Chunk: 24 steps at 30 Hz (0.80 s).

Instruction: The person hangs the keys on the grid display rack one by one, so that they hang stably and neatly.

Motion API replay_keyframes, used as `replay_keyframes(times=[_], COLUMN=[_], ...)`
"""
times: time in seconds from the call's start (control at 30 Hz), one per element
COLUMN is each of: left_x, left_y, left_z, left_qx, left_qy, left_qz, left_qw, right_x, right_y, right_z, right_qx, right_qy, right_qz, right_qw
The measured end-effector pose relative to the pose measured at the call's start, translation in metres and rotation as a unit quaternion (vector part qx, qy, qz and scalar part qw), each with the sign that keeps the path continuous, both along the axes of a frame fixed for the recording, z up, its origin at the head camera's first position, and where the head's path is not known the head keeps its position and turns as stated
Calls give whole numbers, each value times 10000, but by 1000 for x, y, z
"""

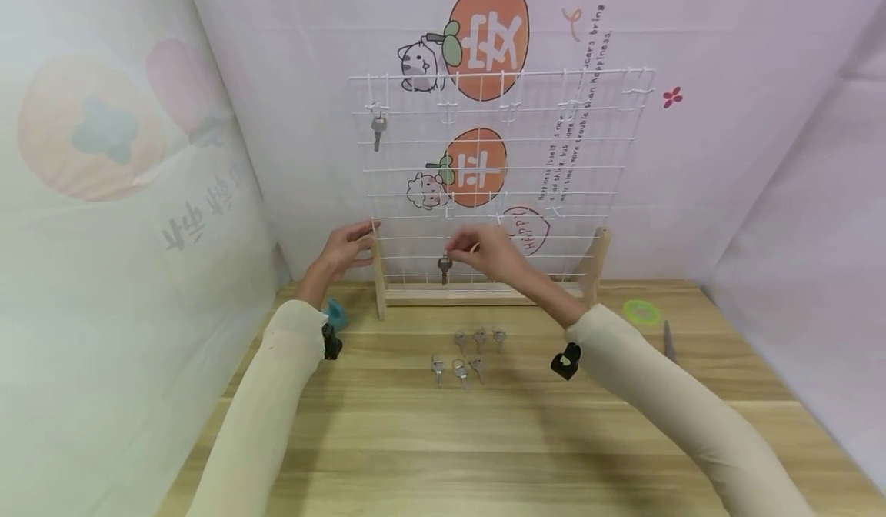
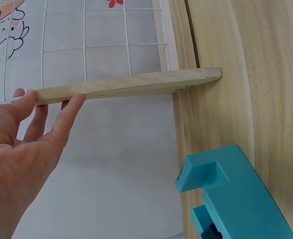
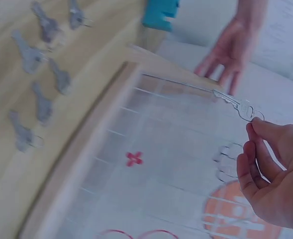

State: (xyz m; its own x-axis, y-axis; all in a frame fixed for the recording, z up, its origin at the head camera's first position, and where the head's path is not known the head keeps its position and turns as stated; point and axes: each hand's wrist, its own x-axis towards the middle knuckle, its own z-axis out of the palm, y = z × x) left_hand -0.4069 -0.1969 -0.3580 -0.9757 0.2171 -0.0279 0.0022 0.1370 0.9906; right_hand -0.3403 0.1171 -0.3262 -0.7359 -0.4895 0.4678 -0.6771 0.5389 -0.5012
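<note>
A white wire grid rack (image 1: pixel 554 140) on a wooden stand stands at the back of the table. My right hand (image 1: pixel 457 246) is in front of its lower part and pinches the ring of a small metal key (image 1: pixel 444 268), which dangles below the fingers. In the right wrist view the key (image 3: pixel 236 102) sticks out from my curled fingertips (image 3: pixel 250 128) close to the grid. My left hand (image 1: pixel 363 244) has straight fingers (image 2: pixel 69 112) touching the rack's left wooden post (image 2: pixel 131 84). Another key (image 1: pixel 377 128) hangs from a hook at the rack's top left.
Several loose keys (image 1: pixel 467 351) lie on the wooden table (image 1: pixel 443 440) in front of the rack. A teal block (image 1: pixel 337 315) (image 2: pixel 236 199) sits by the left post. A green ring (image 1: pixel 641 312) and a grey tool (image 1: pixel 668 340) lie at the right. Printed walls close in on three sides.
</note>
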Motion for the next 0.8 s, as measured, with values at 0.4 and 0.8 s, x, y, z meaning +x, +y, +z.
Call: replay_keyframes(times=[0.4,0.8], left_x=[-1,-1], left_y=[-1,-1], left_z=[-4,-4], left_qx=[-120,-140], left_qy=[102,104], left_qz=[123,86], left_qw=[9998,9998], right_x=[-4,-1], right_y=[0,-6], right_z=[71,135], right_qx=[-335,-1242], right_qy=[671,1006], right_qz=[-224,-934], right_qw=[9969,9827])
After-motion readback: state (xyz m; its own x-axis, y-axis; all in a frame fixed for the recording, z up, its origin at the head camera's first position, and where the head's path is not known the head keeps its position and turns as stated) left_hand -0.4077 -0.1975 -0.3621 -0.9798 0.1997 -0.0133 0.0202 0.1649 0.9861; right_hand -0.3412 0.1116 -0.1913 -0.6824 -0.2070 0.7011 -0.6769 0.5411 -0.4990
